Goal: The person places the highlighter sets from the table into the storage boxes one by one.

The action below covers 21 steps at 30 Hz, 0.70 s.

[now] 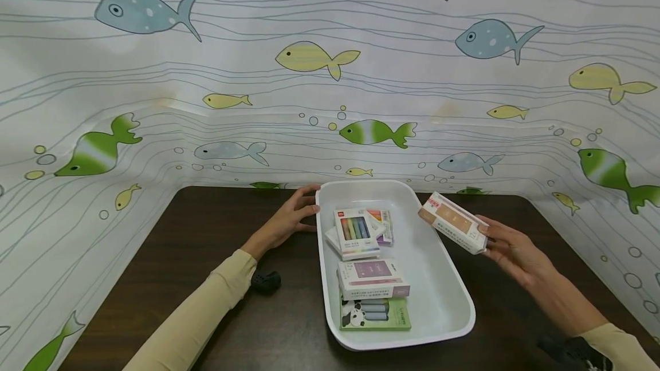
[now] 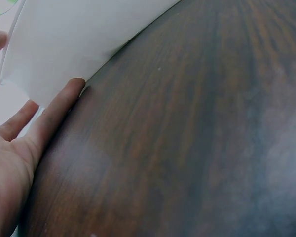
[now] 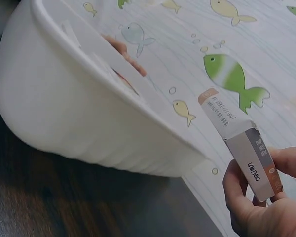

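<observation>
A white and brown cardboard box (image 1: 455, 222) is pinched by my right hand (image 1: 521, 253), tilted over the right rim of the white plastic tub (image 1: 443, 302). The right wrist view shows "deli" on the end of that box (image 3: 254, 163), between thumb and fingers. My left hand (image 1: 289, 216) touches the tub's left side, its fingers fairly straight against the rim and outer wall. Inside the tub lie a box with coloured sticks (image 1: 356, 233), a white and purple box (image 1: 372, 279) and a green panda box (image 1: 384, 315). Another colourful pack (image 1: 385, 228) is partly hidden underneath.
The tub stands on a dark wooden table (image 1: 278, 319). A white sheet with printed fish (image 1: 309, 130) encloses the back and sides. Black wrist devices (image 1: 265, 282) show by both forearms.
</observation>
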Each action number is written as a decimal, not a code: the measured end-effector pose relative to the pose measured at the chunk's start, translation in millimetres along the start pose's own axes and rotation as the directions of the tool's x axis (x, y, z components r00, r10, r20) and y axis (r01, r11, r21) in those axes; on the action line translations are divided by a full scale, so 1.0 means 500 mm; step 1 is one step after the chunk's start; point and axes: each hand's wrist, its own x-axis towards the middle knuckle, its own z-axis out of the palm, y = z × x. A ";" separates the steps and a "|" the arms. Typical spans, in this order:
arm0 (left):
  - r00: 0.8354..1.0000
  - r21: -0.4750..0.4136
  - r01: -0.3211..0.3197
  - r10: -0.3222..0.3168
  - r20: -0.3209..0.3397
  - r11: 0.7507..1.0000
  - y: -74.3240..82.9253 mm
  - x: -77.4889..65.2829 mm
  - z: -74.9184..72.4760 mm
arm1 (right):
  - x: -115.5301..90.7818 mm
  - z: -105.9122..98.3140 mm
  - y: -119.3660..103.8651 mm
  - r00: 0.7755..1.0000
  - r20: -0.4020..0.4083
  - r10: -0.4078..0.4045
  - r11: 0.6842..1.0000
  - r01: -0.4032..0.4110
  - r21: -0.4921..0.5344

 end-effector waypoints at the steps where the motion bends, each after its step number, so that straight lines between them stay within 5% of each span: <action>1: 1.000 0.000 0.000 0.000 0.000 1.000 0.000 0.000 0.001 | -0.002 0.002 -0.001 1.000 0.010 -0.003 1.000 0.003 0.000; 21: 1.000 -0.002 0.000 0.000 -0.001 1.000 0.000 0.000 0.001 | -0.009 0.060 0.009 0.989 0.147 0.014 1.000 -0.013 -0.006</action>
